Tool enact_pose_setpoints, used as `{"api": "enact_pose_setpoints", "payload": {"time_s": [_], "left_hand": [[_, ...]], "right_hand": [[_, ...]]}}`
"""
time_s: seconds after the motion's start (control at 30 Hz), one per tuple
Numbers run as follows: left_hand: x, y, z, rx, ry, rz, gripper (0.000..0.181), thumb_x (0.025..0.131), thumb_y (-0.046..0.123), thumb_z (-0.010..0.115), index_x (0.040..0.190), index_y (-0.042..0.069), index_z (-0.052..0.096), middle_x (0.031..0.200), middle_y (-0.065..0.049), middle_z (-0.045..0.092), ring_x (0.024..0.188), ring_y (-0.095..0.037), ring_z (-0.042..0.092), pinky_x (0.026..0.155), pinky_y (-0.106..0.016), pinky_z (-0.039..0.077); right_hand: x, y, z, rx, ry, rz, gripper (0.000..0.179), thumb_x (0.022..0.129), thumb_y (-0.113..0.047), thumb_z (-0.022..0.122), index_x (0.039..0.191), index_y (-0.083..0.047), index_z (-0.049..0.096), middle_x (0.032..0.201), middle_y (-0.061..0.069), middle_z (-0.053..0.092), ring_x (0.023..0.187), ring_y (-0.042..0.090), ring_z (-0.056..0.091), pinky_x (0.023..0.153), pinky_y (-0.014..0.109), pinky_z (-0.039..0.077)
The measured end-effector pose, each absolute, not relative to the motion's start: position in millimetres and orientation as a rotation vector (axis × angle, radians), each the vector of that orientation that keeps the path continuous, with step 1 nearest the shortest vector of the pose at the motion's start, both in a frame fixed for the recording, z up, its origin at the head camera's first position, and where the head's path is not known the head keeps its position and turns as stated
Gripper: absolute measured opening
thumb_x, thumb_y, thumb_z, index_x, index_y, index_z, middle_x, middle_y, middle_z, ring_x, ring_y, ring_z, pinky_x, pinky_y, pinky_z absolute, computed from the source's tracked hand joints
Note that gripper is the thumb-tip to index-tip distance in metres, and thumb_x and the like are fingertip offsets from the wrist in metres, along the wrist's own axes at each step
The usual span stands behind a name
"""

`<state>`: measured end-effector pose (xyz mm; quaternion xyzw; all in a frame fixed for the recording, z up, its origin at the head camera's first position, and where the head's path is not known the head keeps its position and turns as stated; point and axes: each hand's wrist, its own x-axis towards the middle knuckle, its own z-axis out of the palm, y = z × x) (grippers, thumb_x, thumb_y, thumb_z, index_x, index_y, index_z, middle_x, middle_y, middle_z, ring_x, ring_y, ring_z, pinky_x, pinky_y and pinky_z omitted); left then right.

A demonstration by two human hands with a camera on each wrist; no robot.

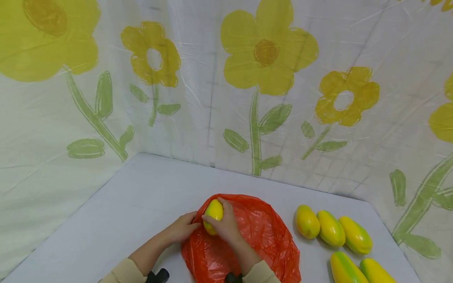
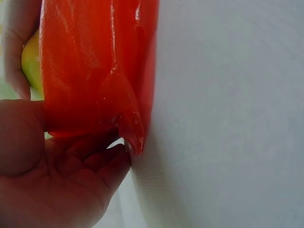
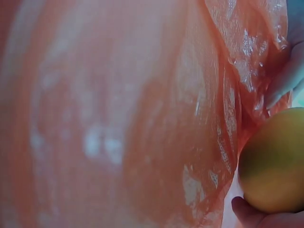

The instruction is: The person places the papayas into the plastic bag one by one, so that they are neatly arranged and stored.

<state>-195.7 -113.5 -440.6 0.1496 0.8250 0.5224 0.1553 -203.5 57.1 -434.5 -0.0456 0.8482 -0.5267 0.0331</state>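
A red plastic bag (image 1: 265, 239) lies with its mouth spread wide on the white table. My left hand (image 1: 181, 228) pinches the bag's left rim; in the left wrist view the thumb (image 2: 21, 137) lies on one side of the red film and the fingers on the other. Over the bag's left part, my right hand (image 1: 227, 225) grips a yellow mango (image 1: 214, 211), thumb and fingers around its sides. Green shading shows on this mango (image 3: 275, 161) in the right wrist view, close beside the bag's edge.
To the right of the bag, a row of three yellow-green mangoes (image 1: 331, 228) lies on the table (image 1: 152, 188). Two more mangoes (image 1: 348, 268) lie nearer the front right. A flower-printed curtain (image 1: 198, 118) hangs behind the table and along its sides.
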Motion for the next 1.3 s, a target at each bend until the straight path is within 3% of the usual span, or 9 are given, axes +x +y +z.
{"api": "enact_pose_setpoints", "payload": {"time_s": [0.43,0.83,1.3], "left_hand": [[-193.9,-113.5,-439.5,0.444,2.394,1.465,0.038,0.095,0.015,0.049,0.129,-0.002,0.048,0.113,-0.015,0.061,0.081,-0.016,0.060,0.073,-0.036,0.057],[-196.7,-113.2,-443.0,0.484,2.383,1.471,0.039,0.096,0.016,0.047,0.130,-0.002,0.046,0.115,-0.016,0.060,0.081,-0.016,0.060,0.071,-0.034,0.058],[-194.7,-112.3,-439.7,0.415,2.366,1.470,0.040,0.095,0.016,0.048,0.132,-0.001,0.045,0.114,-0.015,0.061,0.077,-0.014,0.060,0.069,-0.034,0.058]], "right_hand": [[-205.2,57.0,-440.1,-0.123,2.593,-1.612,0.078,0.076,-0.030,0.074,0.138,-0.009,0.032,0.125,0.011,0.045,0.105,0.025,0.048,0.080,0.043,0.054],[-207.5,57.1,-443.8,-0.158,2.569,-1.664,0.083,0.077,-0.032,0.073,0.142,-0.007,0.028,0.133,0.013,0.040,0.108,0.026,0.046,0.084,0.044,0.052],[-205.0,58.3,-437.8,-0.103,2.655,-1.622,0.077,0.077,-0.036,0.072,0.138,-0.011,0.034,0.132,0.011,0.041,0.105,0.024,0.048,0.079,0.040,0.055]]}}
